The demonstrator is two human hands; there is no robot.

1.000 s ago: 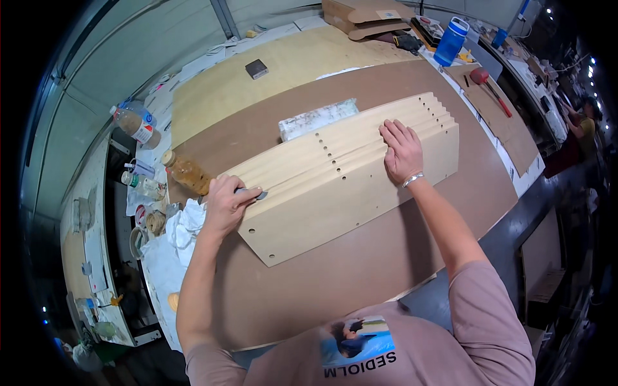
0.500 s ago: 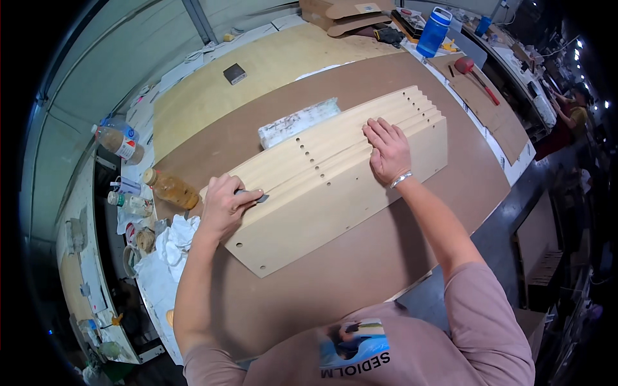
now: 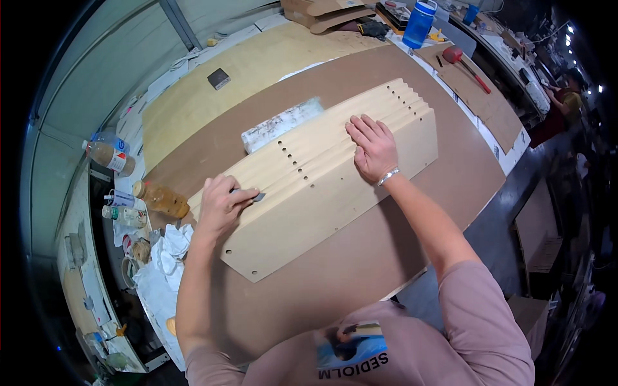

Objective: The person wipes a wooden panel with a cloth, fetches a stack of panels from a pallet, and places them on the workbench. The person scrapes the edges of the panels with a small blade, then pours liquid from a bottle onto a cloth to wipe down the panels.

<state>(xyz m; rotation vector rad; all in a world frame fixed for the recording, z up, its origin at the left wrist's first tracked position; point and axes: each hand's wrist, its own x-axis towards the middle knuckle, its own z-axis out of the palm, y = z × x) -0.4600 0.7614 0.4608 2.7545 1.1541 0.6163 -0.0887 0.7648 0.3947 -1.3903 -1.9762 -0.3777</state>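
A stack of pale wooden boards with rows of dark round holes lies slantwise before me, its upper edges stepped like ridges. Between the fingers of my left hand is a small dark grey piece, thin and flat, perhaps folded abrasive paper. That hand presses it on the boards' ridged top near their left end; its underside is hidden. Toward the other end, my right hand lies flat on the top with fingers stretched out, holding nothing.
Behind the boards sits a white, stained block. A bottle of amber liquid lies close by my left hand, near crumpled white cloth. A dark small block, blue bottle and red mallet are farther off.
My left hand has slid a little along the boards to the right and away, keeping the grey piece. My right hand stays at its spot on the boards. The whole view has shifted slightly.
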